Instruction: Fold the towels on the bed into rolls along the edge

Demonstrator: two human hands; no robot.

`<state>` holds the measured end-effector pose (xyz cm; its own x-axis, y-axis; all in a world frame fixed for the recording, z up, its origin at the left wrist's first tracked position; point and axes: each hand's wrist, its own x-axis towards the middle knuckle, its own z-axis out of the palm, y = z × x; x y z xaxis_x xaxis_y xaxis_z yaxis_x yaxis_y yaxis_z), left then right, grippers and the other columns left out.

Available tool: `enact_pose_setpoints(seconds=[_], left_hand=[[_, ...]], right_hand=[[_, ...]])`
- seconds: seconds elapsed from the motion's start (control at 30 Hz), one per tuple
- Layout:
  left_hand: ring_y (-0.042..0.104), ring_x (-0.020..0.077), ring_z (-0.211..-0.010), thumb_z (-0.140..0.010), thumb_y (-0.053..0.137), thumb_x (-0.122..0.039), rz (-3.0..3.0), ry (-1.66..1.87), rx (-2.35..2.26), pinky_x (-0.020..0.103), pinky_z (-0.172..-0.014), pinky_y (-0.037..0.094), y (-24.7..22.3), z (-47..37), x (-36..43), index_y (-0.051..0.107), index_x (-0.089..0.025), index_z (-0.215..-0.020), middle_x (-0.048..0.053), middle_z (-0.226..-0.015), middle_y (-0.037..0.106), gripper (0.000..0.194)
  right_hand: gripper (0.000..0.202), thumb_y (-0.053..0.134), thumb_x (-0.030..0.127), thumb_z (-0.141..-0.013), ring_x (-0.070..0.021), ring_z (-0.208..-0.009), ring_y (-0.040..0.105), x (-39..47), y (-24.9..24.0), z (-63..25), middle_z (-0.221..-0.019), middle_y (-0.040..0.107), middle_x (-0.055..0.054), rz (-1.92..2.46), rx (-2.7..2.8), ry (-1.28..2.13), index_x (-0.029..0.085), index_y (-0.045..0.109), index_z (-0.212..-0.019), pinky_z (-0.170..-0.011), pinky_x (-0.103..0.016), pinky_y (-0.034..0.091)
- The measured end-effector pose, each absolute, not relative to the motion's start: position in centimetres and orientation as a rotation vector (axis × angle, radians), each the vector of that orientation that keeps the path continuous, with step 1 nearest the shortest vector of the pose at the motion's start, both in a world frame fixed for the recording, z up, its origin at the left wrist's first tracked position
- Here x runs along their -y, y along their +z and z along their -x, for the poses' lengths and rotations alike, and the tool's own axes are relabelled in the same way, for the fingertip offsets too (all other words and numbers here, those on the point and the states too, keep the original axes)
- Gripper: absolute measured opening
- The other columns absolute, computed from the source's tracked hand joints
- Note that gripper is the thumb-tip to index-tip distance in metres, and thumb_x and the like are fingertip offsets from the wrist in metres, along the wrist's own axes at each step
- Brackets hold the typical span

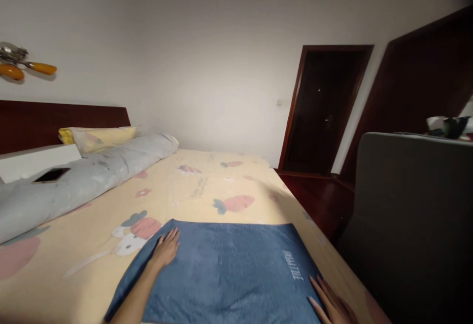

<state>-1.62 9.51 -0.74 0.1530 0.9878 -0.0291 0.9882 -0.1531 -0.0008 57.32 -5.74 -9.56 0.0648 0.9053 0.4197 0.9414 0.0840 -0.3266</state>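
A blue towel (229, 270) with pale lettering near its right side lies spread on the bed, over a yellow sheet (199, 186) printed with strawberries and carrots. My left hand (168, 248) rests flat on the towel near its far left corner, fingers stretched out. At the towel's right edge, close to the lettering, lies my right hand (330, 304) with its fingers apart; its lower part runs out of the picture. Neither hand holds anything. Small wrinkles show in the near part of the towel.
A long grey rolled quilt (96, 173) bears a phone (52, 174) at the left. Beyond it are a yellow pillow (107, 139) and the dark headboard (62, 119). A dark grey chair back (414, 205) stands to the right of the bed. A door (321, 112) is in the far wall.
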Motion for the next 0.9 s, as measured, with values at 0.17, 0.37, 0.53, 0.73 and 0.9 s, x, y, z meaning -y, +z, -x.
enact_pose_setpoints(seconds=[0.17, 0.37, 0.53, 0.73, 0.9], left_hand=[[0.017, 0.026, -0.148, -0.095, 0.026, -0.036, -2.323, 0.038, -2.187, 0.054, -0.114, 0.02, -1.3, 4.7, -12.5, 0.031, -0.017, -0.151, 0.013, -0.16, 0.018, 0.059], [0.014, 0.0242, -0.149, -0.096, 0.019, -0.049, -2.027, 0.077, -2.331, 0.056, -0.115, 0.016, -3.5, 9.4, -13.9, 0.021, -0.018, -0.154, 0.01, -0.162, 0.015, 0.065], [0.017, 0.0246, -0.148, -0.095, 0.022, -0.049, -1.979, 0.161, -2.346, 0.059, -0.115, 0.017, -4.0, 10.1, -13.6, 0.025, -0.024, -0.152, 0.006, -0.161, 0.021, 0.062], [0.023, 0.0232, -0.146, -0.096, 0.023, -0.044, -2.026, 0.222, -2.595, 0.053, -0.114, 0.019, -2.2, 7.7, -10.6, 0.034, -0.018, -0.149, 0.01, -0.159, 0.026, 0.06], [0.022, 0.0216, -0.147, -0.095, 0.027, -0.045, -2.088, 0.18, -2.527, 0.046, -0.112, 0.026, -3.6, 6.8, -4.8, 0.032, -0.023, -0.151, 0.008, -0.16, 0.024, 0.06]], right_hand=[[0.063, 0.041, 0.065, -0.087, -0.0285, -0.13, 0.051, 5.8, -9.3, -57.0, -0.143, 0.053, -0.008, 1.839, 1.818, -0.04, 0.028, 0.053, -0.136, -0.1, -0.045, 0.051], [0.064, 0.041, 0.063, -0.087, -0.0291, -0.132, 0.049, 5.9, -9.2, -57.0, -0.145, 0.05, -0.01, 1.869, 1.817, 0.001, 0.026, 0.052, -0.137, -0.103, -0.048, 0.048], [0.064, 0.041, 0.062, -0.087, -0.0282, -0.134, 0.046, 6.1, -8.8, -56.8, -0.147, 0.047, -0.009, 1.886, 1.817, 0.015, 0.027, 0.049, -0.14, -0.105, -0.048, 0.046], [0.066, 0.039, 0.063, -0.087, -0.0279, -0.135, 0.045, 6.0, -8.7, -57.1, -0.147, 0.047, -0.01, 1.876, 1.782, 0.046, 0.023, 0.052, -0.138, -0.107, -0.047, 0.044], [0.067, 0.037, 0.065, -0.085, -0.0314, -0.127, 0.053, 5.2, -6.8, -56.9, -0.135, 0.06, -0.015, 1.932, 1.642, -0.03, 0.017, 0.063, -0.125, -0.105, -0.046, 0.046]])
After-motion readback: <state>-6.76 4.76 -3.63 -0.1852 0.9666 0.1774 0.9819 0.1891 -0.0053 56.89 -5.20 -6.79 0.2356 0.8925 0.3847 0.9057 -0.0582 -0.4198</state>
